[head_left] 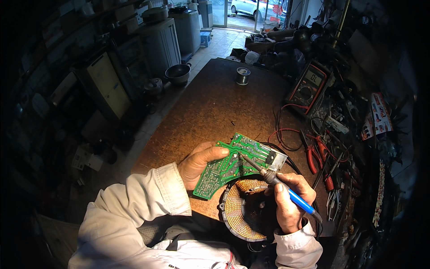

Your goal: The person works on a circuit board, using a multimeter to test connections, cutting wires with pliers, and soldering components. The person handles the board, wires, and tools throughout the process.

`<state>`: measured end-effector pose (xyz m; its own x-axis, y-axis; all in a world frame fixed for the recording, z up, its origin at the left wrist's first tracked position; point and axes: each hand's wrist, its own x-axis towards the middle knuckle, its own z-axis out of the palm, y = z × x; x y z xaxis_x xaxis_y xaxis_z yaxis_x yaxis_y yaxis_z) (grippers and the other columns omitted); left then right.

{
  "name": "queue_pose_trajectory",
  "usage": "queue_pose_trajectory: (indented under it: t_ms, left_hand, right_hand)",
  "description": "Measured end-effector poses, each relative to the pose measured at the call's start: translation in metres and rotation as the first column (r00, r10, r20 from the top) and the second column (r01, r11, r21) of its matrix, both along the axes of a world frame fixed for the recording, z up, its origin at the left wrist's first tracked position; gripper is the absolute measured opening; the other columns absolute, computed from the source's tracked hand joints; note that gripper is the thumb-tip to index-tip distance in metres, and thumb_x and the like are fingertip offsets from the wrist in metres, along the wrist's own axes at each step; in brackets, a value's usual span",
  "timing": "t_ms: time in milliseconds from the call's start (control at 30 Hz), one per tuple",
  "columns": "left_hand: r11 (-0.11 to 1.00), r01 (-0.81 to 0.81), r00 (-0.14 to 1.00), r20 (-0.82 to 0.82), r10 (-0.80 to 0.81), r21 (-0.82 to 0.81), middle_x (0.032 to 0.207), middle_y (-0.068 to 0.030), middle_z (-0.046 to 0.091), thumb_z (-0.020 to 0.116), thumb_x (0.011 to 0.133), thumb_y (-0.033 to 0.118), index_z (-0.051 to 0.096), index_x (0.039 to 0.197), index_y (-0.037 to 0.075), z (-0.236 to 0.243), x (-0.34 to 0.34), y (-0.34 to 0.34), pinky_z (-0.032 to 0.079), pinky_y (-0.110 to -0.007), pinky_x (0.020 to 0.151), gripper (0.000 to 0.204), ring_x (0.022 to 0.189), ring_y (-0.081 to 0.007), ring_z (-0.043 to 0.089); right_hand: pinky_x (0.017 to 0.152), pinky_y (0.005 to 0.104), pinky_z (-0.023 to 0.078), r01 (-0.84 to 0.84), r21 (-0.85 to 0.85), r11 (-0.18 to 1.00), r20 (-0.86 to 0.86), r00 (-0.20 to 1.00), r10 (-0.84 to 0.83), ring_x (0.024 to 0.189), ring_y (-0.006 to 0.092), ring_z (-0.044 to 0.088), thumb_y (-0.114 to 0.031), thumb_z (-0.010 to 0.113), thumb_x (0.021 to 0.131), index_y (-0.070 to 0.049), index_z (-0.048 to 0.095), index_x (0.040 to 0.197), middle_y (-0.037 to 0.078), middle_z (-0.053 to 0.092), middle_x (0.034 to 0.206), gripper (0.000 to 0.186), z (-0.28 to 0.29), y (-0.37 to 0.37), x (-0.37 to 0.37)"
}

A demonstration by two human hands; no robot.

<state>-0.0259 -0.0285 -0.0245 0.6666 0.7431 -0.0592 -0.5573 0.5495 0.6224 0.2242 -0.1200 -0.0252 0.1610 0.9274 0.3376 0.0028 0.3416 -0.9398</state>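
Gripping a green circuit board (228,167) in the left hand (200,163), the right hand (289,201) clasped a soldering iron (273,180); lingering heat risked lifting tracks.

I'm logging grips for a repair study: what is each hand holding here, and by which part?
The left hand holds the green circuit board by its left edge, thumb on top. The right hand grips the soldering iron by its blue handle, tip on the board.

dim workshop — tiled floor (219,42), brown worktable (210,107), daylight at doorway (242,11).
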Motion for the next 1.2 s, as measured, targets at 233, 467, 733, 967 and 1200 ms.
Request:
queue_pose_trajectory:
  t_ms: [233,467,733,967,1200]
  left_hand:
    - [0.997,-0.025,0.998,-0.055,0.029,0.068,0.126,-0.0215,0.068,0.069,0.095,0.016,0.056,0.134,-0.011,-0.001,0.001,-0.004,0.054,-0.041,0.105,0.048,0.114,-0.0282,0.069]
    - [0.937,-0.093,0.951,-0.249,0.184,0.337,0.113,-0.0126,0.071,0.076,0.090,0.008,0.060,0.125,-0.007,0.004,0.006,-0.012,0.057,-0.031,0.092,0.041,0.100,-0.0164,0.069]
    - [0.821,-0.122,0.920,-0.248,0.305,0.558,0.102,-0.0053,0.071,0.075,0.089,0.007,0.067,0.111,-0.003,-0.002,0.011,-0.015,0.054,-0.026,0.085,0.025,0.094,-0.0100,0.065]
    - [0.785,-0.137,0.910,-0.237,0.341,0.604,0.104,-0.0042,0.071,0.076,0.089,0.007,0.068,0.115,-0.003,0.001,0.014,-0.020,0.053,-0.026,0.086,0.029,0.094,-0.0093,0.065]
    - [0.742,-0.095,0.887,-0.282,0.366,0.664,0.103,-0.0043,0.071,0.076,0.089,0.009,0.067,0.114,-0.003,-0.001,0.014,-0.017,0.053,-0.026,0.088,0.029,0.094,-0.0095,0.064]
  right_hand:
    - [0.067,0.0280,0.054,-0.030,0.052,0.998,0.066,0.997,0.027,0.071,0.0156,0.067,-0.005,0.078,0.084,0.006,0.071,0.104,0.013,0.071,0.086,0.024,0.026,-0.003,-0.004]
    - [0.067,0.0303,0.055,0.044,0.221,0.974,0.342,0.932,-0.120,0.072,0.0248,0.071,-0.005,0.077,0.078,0.005,0.070,0.100,0.017,0.071,0.083,0.026,0.044,-0.022,-0.011]
    - [0.080,0.0272,0.054,0.112,0.338,0.935,0.265,0.942,-0.208,0.086,0.0160,0.068,-0.001,0.071,0.088,0.008,0.065,0.108,0.014,0.071,0.097,0.023,0.014,-0.054,-0.030]
    - [0.080,0.0266,0.054,0.146,0.320,0.936,0.230,0.946,-0.227,0.087,0.0155,0.068,0.001,0.071,0.089,0.009,0.065,0.110,0.013,0.070,0.098,0.023,0.002,-0.062,-0.034]
    - [0.070,0.0310,0.057,0.188,0.508,0.841,0.259,0.897,-0.357,0.077,0.0270,0.073,0.003,0.079,0.078,0.004,0.072,0.107,0.018,0.073,0.091,0.030,0.002,-0.059,-0.038]
